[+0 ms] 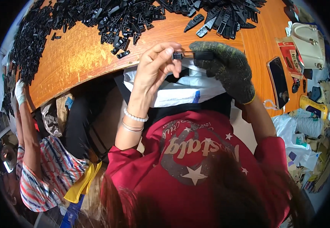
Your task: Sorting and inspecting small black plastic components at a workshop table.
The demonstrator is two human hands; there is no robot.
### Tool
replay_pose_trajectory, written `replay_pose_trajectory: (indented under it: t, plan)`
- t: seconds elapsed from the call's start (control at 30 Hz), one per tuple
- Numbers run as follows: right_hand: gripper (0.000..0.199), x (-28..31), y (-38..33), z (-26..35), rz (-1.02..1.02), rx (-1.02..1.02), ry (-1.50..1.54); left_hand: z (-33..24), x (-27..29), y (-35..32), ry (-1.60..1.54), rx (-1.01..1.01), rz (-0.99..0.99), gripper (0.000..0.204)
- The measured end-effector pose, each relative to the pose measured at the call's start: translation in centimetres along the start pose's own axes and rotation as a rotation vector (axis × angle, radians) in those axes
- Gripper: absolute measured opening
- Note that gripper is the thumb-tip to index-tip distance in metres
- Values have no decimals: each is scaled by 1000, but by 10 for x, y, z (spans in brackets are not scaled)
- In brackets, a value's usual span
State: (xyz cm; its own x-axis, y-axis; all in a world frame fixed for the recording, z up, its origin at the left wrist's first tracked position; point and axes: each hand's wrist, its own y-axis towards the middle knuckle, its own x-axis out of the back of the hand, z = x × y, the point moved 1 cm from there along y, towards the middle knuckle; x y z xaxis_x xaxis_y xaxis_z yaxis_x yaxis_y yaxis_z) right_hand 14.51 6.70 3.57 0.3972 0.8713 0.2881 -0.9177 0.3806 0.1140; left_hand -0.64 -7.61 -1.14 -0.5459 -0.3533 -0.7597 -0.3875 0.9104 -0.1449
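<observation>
My bare left hand (153, 64), with beads at the wrist, pinches a small black plastic piece (177, 56) between thumb and fingers. In a dark knitted glove, my right hand (231, 68) is closed around a black oblong plastic part (203, 56). A thin dark strip runs between the two pieces; I cannot tell which one it belongs to. Both hands are above my lap at the table's near edge, over a white cloth or bag (172, 93). Beyond them lies a heap of small black plastic clips (123, 22), and right of it a pile of longer black pointed parts (224, 19).
A phone (278, 81) lies on the wooden table (81, 57) at the right, near a red packet (289, 57) and a white handbag (307, 43). A yellow bottle (315, 107) and plastic bags (294, 140) stand beyond. At the left, a co-worker's white-gloved hand (20, 92) reaches to the heap.
</observation>
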Motion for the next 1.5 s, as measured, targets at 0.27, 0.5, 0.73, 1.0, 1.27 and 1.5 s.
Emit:
replay_pose_trajectory:
  t: [0.27, 0.5, 0.73, 1.0, 1.27, 1.5]
  plan:
    - [28, -9, -6, -15, 54, -1, 124, -1, -18, -7, 256, 85, -94, 20]
    - [34, -11, -5, -11, 256, -231, -220, -14, -12, 4, 1396, -347, -195, 24]
    - [38, -13, -20, -8, 211, 124, -328, -8, -27, 66, 1738, -595, -238, 29]
    - [39, -13, -11, -30, -94, -73, -237, -15, -16, 36, 1412, -333, -229, 21]
    - [35, -9, -6, -55, 78, 248, -935, -66, -8, 50, 1935, -760, -92, 14]
    - [29, -1, -6, -39, -159, 250, -771, -52, -10, 64, 2196, -768, -55, 18]
